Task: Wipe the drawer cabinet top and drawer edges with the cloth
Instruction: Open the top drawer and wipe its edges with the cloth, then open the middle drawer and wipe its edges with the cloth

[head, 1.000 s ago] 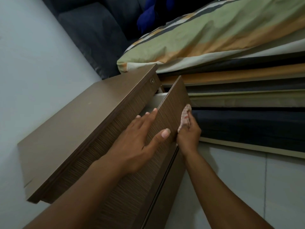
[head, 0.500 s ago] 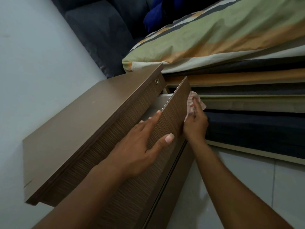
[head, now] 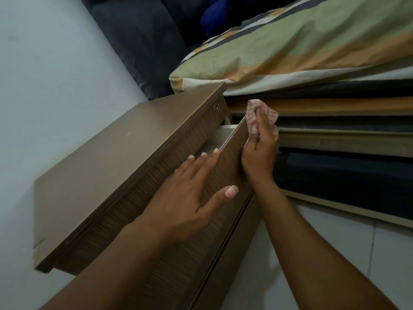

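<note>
A brown wooden drawer cabinet stands against the pale wall, and its top drawer is pulled partly out. My left hand lies flat on the drawer front with the fingers straight and the fingertips at the drawer's top edge. My right hand grips a pink-and-white striped cloth and presses it against the far right edge of the drawer front, near its top corner. The cloth partly hides behind my fingers.
A bed with a green, orange and white striped sheet sits close on the right, with its layered mattress side right beside the drawer. A dark cushion lies behind the cabinet. Pale floor tiles show at lower right.
My right hand has slid the cloth up along the drawer front's right edge towards the top corner. My left hand stays flat on the drawer front.
</note>
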The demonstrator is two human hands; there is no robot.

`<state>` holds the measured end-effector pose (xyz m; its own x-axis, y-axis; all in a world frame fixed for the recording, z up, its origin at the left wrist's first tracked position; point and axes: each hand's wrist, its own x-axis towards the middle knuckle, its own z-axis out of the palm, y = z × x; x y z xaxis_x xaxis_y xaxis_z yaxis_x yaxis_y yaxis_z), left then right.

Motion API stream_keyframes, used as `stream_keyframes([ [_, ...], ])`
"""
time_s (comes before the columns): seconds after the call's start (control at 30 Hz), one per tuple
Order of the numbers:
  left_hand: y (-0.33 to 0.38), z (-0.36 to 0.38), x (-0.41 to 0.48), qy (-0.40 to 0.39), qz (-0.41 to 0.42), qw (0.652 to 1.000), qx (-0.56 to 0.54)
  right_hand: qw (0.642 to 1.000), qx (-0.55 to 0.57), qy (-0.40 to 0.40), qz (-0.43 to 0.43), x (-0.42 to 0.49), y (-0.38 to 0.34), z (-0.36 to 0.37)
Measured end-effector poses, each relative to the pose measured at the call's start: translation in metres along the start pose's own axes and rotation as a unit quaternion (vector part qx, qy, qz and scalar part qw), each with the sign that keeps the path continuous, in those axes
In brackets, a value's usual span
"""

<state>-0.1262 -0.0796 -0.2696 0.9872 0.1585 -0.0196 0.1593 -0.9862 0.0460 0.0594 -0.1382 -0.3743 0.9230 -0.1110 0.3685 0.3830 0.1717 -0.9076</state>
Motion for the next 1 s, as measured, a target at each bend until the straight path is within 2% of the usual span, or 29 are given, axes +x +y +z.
stream_keyframes([
  [0.07, -0.001, -0.001, 0.0, 0.001, 0.0, 0.999, 0.039, 0.997, 0.001, -0.006, 0.083, 0.013, 0.008, -0.004],
  [0.13, -0.003, -0.002, 0.0, 0.004, 0.001, 0.998, 0.06, 0.98, 0.049, 0.004, 0.192, 0.011, 0.013, -0.014],
  [0.2, -0.005, -0.002, -0.001, 0.014, 0.02, 0.994, 0.104, 0.939, 0.102, 0.044, 0.326, 0.002, 0.016, -0.022],
  [0.27, -0.008, 0.002, -0.003, 0.039, 0.082, 0.974, 0.206, 0.909, 0.112, 0.071, 0.395, -0.022, 0.018, -0.028],
  [0.33, -0.008, 0.007, -0.006, 0.063, 0.153, 0.935, 0.313, 0.92, 0.09, 0.081, 0.371, -0.056, 0.015, -0.03],
  [0.4, -0.008, 0.012, -0.016, 0.047, 0.188, 0.9, 0.39, 0.949, 0.058, 0.072, 0.303, -0.09, 0.016, -0.025],
  [0.5, -0.007, 0.016, -0.038, 0.014, 0.169, 0.863, 0.476, 0.972, 0.033, 0.053, 0.228, -0.137, 0.014, -0.02],
  [0.67, -0.022, 0.038, -0.077, -0.012, 0.126, 0.83, 0.543, 0.972, 0.005, 0.06, 0.228, -0.197, -0.006, -0.025],
  [0.73, -0.03, 0.047, -0.088, -0.015, 0.112, 0.841, 0.529, 0.972, -0.014, 0.053, 0.23, -0.215, -0.011, -0.029],
  [0.93, -0.056, 0.064, -0.114, -0.009, 0.081, 0.917, 0.39, 0.977, -0.046, 0.021, 0.208, -0.238, -0.01, -0.051],
  [1.0, -0.066, 0.073, -0.124, -0.019, 0.08, 0.931, 0.356, 0.98, -0.042, 0.0, 0.196, -0.237, -0.014, -0.051],
])
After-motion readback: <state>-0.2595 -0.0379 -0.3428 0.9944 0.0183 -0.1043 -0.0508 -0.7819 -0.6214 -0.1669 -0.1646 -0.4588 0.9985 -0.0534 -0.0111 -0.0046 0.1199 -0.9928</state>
